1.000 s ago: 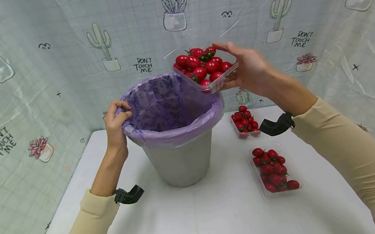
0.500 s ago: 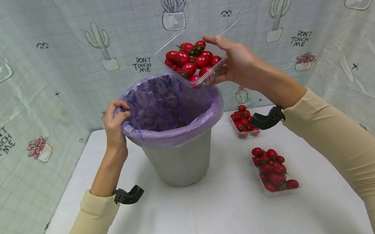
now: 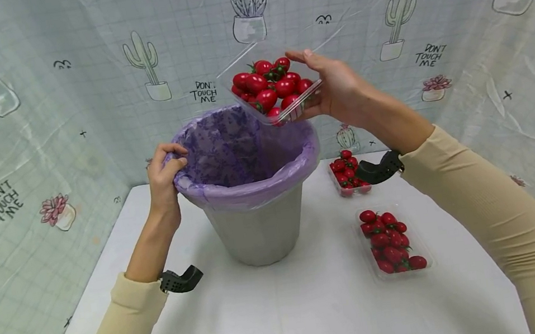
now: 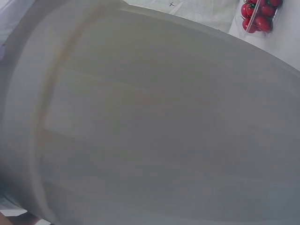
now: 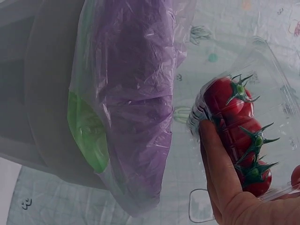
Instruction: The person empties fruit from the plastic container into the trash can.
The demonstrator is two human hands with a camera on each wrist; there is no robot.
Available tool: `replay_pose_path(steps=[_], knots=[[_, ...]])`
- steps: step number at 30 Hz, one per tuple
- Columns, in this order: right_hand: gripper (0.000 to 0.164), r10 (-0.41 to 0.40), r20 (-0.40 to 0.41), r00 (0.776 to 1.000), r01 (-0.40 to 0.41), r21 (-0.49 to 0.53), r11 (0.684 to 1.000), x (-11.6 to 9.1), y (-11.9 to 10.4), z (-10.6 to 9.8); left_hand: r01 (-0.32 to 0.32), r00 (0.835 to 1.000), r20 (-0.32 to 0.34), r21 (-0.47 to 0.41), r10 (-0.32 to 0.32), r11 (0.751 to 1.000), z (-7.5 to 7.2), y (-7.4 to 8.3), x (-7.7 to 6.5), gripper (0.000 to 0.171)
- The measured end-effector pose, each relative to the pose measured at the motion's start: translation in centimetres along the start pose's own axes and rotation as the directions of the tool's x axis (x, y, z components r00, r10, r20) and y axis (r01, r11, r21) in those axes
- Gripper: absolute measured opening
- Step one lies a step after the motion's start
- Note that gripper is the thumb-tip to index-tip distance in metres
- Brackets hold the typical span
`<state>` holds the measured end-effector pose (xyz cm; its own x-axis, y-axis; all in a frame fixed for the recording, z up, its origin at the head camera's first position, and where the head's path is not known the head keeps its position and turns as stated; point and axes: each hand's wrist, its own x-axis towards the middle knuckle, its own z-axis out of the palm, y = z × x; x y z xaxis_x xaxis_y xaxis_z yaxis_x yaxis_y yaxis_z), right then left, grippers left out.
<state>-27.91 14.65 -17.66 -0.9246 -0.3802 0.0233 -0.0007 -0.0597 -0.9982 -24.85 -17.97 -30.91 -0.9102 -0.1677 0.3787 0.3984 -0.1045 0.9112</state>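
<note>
Now a bit further left and higher than a second ago: the clear tub (image 3: 297,102) of red tomatoes (image 3: 266,99), tipped, in the right hand (image 3: 335,87). Held by thumb and fingers at its right end. Still gripping the bin (image 3: 260,230) with the left hand (image 3: 163,172), same spot on the rim, over the purple bag (image 3: 256,194). By the look of it, a better place now for the tub, up near the back right of the bin's open mouth, but with tomatoes still inside, so nothing let go yet. In the head view, two more with tomatoes, a near tub (image 3: 414,238) and a far tub (image 3: 356,192), on the white table (image 3: 267,319) right of the bin. From the right wrist only: a clear gap between tub and bag, and a green patch (image 5: 86,133) on the bag's side. From the left wrist, mostly just grey bin side, plus one tub of tomatoes in a corner; no good look at the left hand's grip there.
</note>
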Motion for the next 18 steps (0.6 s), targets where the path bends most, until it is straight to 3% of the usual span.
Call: replay_pose_path(steps=[6, 18], knots=[[0.049, -0.001, -0.001, 1.000, 0.001, -0.005, 1.000, 0.13, 0.22, 0.31, -0.045, 0.999, 0.000, -0.027, 0.045, 0.999, -0.07, -0.58, 0.15, 0.019], [0.049, -0.029, 0.019, 0.999, 0.029, -0.003, 1.000, 0.20, 0.38, 0.86, -0.072, 0.997, -0.005, -0.032, 0.072, 0.997, 0.06, -0.81, 0.21, 0.019]])
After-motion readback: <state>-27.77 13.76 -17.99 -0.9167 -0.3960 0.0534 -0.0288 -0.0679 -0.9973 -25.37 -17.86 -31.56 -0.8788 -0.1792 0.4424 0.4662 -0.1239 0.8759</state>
